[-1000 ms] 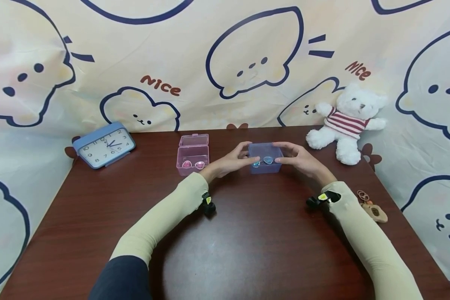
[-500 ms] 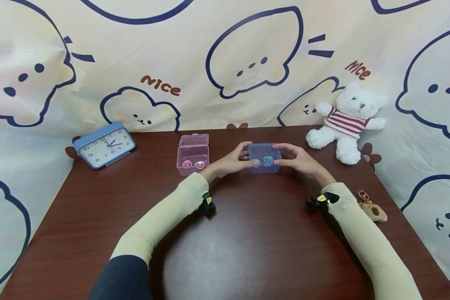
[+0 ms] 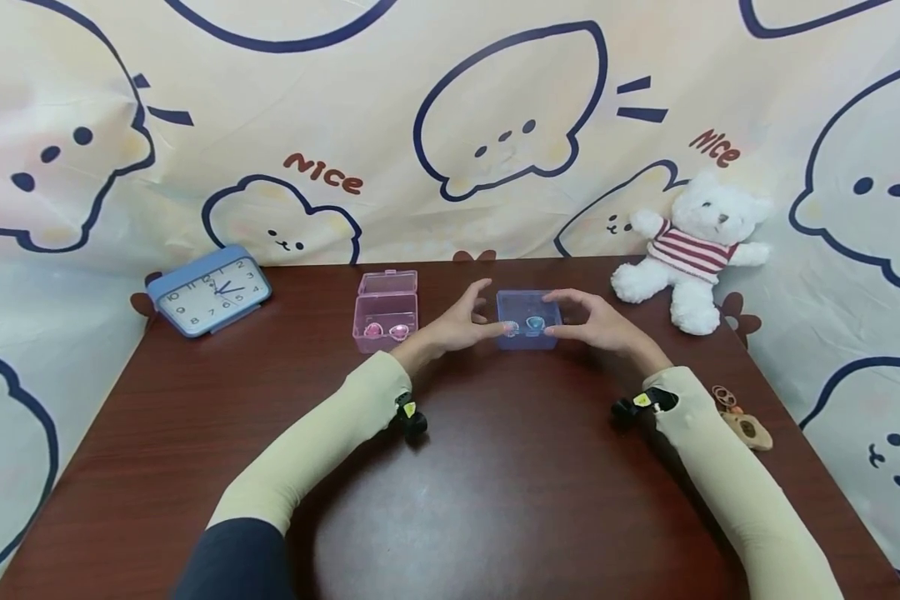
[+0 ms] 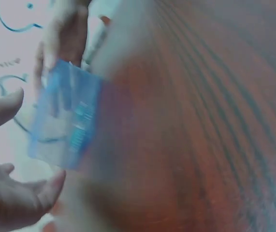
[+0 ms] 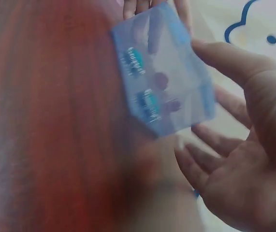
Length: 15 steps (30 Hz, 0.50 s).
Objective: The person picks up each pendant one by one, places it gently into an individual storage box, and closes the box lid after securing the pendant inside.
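Note:
A clear blue box stands on the table, with two rings inside, one of them a blue ring. My left hand is at its left side, fingers and thumb spread, and the left wrist view shows a gap to the box. On the other side my right hand is spread around the right end. Its upper finger appears to touch the box in the right wrist view, while the thumb looks slightly apart. Left of my left hand, a pink box stands with its lid up, and a pink ring inside.
A blue clock leans at the back left. At the back right sits a white teddy bear in a striped top. A wooden keychain lies by my right forearm. Patterned cloth hangs behind the table.
My left fingers have spread and drawn left, off the blue box. My right hand keeps nearly the same place. The blue box has barely shifted.

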Each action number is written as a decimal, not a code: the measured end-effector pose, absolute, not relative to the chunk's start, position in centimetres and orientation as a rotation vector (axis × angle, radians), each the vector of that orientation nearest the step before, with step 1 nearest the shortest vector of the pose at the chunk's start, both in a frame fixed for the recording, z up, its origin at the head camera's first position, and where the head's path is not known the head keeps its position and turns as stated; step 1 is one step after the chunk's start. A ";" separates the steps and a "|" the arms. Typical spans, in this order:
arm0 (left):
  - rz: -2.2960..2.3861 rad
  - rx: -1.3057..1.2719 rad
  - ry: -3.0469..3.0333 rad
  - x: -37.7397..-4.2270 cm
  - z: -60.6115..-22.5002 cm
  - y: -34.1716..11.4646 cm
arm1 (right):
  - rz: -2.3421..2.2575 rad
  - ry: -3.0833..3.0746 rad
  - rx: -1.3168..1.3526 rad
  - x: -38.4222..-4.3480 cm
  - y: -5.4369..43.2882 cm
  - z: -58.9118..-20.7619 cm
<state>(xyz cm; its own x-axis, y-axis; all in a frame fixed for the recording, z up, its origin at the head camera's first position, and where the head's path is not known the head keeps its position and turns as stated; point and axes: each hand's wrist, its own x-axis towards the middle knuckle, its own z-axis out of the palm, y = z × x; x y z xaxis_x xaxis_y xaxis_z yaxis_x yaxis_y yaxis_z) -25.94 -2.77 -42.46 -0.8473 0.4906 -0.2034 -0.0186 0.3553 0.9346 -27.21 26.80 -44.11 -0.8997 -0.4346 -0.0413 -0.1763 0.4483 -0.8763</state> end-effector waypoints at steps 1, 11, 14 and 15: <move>1.501 0.407 2.198 -25.6 -42.0 -3.1 | -1.425 2.468 -0.540 -27.1 26.5 -43.8; 1.397 0.608 2.489 -22.8 -37.0 -11.7 | -1.480 2.588 -0.744 -27.0 18.7 -38.7; 1.346 0.577 2.532 -22.4 -36.9 -14.6 | -1.469 2.492 -0.715 -27.3 15.4 -37.8; 1.322 0.571 2.539 -22.4 -37.1 -15.4 | -1.476 2.455 -0.690 -27.5 14.3 -37.8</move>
<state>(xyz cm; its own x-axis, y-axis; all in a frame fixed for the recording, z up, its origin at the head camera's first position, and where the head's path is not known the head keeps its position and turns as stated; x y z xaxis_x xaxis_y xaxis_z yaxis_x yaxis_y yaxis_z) -22.35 -15.42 -37.11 -0.8997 0.4361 -0.0173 0.2359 0.5194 0.8213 -27.52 14.33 -37.78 -0.8724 -0.4836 0.0708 -0.2895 0.3944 -0.8722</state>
